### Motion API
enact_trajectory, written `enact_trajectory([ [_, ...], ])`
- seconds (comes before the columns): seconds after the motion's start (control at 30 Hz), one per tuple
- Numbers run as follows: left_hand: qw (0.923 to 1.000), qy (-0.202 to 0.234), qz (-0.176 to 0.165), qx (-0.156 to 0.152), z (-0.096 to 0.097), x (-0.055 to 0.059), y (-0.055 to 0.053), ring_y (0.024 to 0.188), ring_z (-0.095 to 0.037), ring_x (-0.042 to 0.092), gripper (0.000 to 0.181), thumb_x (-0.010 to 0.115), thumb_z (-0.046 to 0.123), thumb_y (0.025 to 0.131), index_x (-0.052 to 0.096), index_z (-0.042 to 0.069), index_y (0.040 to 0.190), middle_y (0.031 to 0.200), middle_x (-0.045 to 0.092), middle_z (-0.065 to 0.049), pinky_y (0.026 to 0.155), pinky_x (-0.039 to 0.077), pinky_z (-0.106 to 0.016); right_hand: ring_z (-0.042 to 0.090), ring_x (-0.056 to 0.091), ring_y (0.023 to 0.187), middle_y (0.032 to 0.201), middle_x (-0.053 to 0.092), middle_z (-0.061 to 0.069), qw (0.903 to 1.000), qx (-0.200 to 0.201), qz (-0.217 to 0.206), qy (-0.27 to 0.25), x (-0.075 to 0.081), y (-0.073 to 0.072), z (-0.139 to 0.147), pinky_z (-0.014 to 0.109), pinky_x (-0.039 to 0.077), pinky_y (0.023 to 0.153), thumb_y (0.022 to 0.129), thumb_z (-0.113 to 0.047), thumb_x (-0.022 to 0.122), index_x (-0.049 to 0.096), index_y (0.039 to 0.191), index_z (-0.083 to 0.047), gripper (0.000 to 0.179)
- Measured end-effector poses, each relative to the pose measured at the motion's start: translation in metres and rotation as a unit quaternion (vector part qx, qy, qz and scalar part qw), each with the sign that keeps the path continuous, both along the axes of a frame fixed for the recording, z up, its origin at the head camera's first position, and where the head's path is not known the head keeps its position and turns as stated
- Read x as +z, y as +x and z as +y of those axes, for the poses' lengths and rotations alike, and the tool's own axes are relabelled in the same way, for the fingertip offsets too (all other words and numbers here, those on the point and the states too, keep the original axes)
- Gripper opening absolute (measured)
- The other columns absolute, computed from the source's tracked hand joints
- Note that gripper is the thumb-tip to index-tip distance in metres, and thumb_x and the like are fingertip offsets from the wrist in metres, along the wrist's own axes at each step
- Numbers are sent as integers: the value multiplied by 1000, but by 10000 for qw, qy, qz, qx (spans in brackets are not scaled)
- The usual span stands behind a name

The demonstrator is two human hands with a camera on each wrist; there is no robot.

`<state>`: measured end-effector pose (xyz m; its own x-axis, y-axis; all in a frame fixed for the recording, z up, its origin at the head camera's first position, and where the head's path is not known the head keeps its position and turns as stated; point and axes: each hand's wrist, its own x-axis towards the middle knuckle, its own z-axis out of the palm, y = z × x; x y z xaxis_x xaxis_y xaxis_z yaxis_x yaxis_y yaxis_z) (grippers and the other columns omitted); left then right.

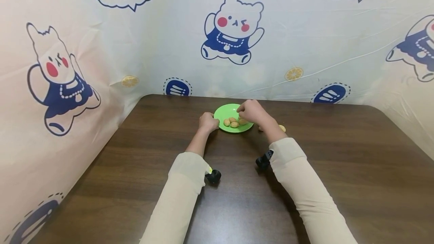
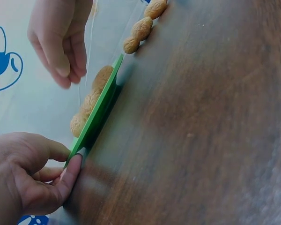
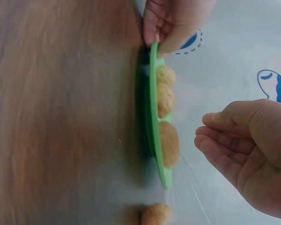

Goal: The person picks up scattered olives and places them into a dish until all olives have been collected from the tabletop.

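Note:
A green plate lies near the far side of the table with several unshelled peanuts on it. My left hand pinches the plate's left rim between thumb and fingers, as the left wrist view shows up close. Over the right part of the plate hovers my right hand. In the right wrist view its fingers are loosely bent, with a gap between them and the peanuts, and nothing shows in their grasp.
More peanuts lie on the dark wooden table just right of the plate, partly behind my right forearm in the head view. A printed cloth with cartoon bears hangs along the table's back and sides.

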<state>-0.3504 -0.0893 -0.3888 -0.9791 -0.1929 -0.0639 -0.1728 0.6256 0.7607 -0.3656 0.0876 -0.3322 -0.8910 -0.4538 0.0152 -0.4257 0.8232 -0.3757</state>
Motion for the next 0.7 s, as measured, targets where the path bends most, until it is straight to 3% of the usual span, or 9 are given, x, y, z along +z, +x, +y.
enact_trajectory([
  [0.17,10000,-32,-13,-5,0,0,0,83,-20,61,29,53,7,84,65,-1,109,91,65,-11,64,48,-22,22,57,75,115,62,15,9999,-73,20,-92,10,8,11,33,42,68,92,-8,51,63,116,1,28],
  [0.27,10000,-40,-8,-3,0,0,0,83,-20,61,30,53,7,84,64,-2,110,91,65,-11,65,48,-22,21,54,68,115,62,15,9999,-107,62,-30,14,12,17,33,42,69,92,-8,50,63,116,1,29],
  [0.43,10000,8,-41,19,0,1,1,80,-19,62,31,52,6,84,64,-2,112,93,65,-11,62,48,-21,25,60,84,114,62,16,9999,-148,77,19,16,14,28,36,47,72,93,-9,50,62,117,2,29],
  [0.57,10000,35,-93,-6,1,3,2,79,-19,61,31,52,7,85,63,-2,113,92,65,-11,62,47,-21,29,58,99,112,63,16,9997,-242,54,41,13,13,42,42,47,83,93,-10,52,64,115,1,28],
  [0.7,9999,59,-117,-4,1,4,2,76,-18,59,32,53,6,84,62,-2,114,89,65,-10,60,47,-20,29,59,96,113,62,17,9992,-366,-91,156,8,12,56,42,47,80,93,-11,52,64,115,1,28],
])
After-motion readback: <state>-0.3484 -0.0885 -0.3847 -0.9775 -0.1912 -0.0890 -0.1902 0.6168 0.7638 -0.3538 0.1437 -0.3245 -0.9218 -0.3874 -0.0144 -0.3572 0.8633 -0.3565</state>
